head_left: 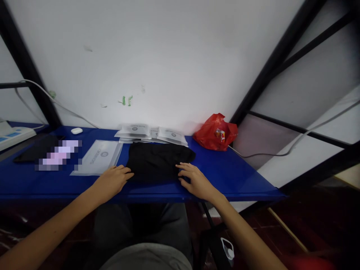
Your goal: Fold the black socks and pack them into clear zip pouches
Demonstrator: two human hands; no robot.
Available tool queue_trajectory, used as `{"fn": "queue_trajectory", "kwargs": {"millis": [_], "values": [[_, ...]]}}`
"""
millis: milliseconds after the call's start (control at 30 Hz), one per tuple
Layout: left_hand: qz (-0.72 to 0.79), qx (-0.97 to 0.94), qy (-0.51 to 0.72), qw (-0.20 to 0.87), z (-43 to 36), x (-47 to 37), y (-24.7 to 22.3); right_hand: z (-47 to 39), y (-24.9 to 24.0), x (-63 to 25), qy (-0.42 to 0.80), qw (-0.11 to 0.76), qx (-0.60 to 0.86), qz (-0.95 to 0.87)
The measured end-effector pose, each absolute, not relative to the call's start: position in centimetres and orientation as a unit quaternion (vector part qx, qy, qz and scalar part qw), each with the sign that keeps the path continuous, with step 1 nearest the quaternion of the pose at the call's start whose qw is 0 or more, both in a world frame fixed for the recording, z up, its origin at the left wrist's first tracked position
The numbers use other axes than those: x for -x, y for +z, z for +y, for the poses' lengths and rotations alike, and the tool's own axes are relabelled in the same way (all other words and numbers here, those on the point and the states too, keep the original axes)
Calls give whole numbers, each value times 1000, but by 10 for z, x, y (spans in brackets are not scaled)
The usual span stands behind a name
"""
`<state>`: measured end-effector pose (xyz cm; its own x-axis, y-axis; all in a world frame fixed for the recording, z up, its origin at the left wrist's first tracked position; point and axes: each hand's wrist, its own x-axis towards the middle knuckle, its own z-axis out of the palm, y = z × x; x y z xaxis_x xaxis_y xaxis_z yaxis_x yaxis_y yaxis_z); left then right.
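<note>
A black folded cloth (159,159) lies on the blue tabletop (225,176) in front of me. At its left edge rests my left hand (116,180), with the fingers stretched out and their tips touching the fabric. My right hand (194,180) lies at the right end of the cloth, its fingers spread and touching it. Neither hand grips anything. Just left of the cloth is a flat, frosted white plastic bag (99,159) with printed lettering. Behind the cloth, several similar printed packets (133,130) lie in overlapping piles against the wall.
A red plastic bag (215,133) stands at the back right. On the left are a small white case (77,131), a black flat object (36,150), a blurred-out item (57,155) and a white power strip (18,135). Black frame bars (264,78) flank the table.
</note>
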<state>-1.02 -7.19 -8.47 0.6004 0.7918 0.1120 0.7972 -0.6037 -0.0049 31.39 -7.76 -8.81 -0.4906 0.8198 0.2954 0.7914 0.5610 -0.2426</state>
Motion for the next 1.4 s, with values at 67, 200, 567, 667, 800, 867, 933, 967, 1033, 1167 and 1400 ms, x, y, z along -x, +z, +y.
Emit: {"fn": "queue_trajectory", "kwargs": {"millis": [67,200,567,667,800,867,933,967,1033,1167,1400], "values": [[-429,900,-77,-2,-72,13,-83,-77,-87,-317,56,205,462,-861],[-416,895,-126,-98,-74,16,-67,-77,-77,-318,95,233,456,-854],[-555,793,-195,-159,-29,4,-42,-33,-50,-299,83,265,548,-789],[-581,789,-167,-108,-11,-1,-52,-17,-54,-294,62,241,582,-774],[-611,783,-101,-54,2,-8,-70,-3,-74,-288,-5,206,601,-772],[-602,795,-72,-18,1,-12,-77,-1,-85,-286,-41,206,598,-773],[-583,808,-71,44,-3,-15,-80,-2,-92,-286,-76,230,584,-775],[-573,812,-80,79,-6,-16,-79,-5,-93,-286,-91,247,572,-777],[-551,817,-110,130,-15,-16,-76,-13,-91,-288,-110,276,538,-789],[-468,871,-131,75,-33,-13,-70,-35,-83,-296,-70,236,462,-852],[-449,891,-68,15,-38,-3,-89,-44,-86,-310,-36,132,485,-864]]}}
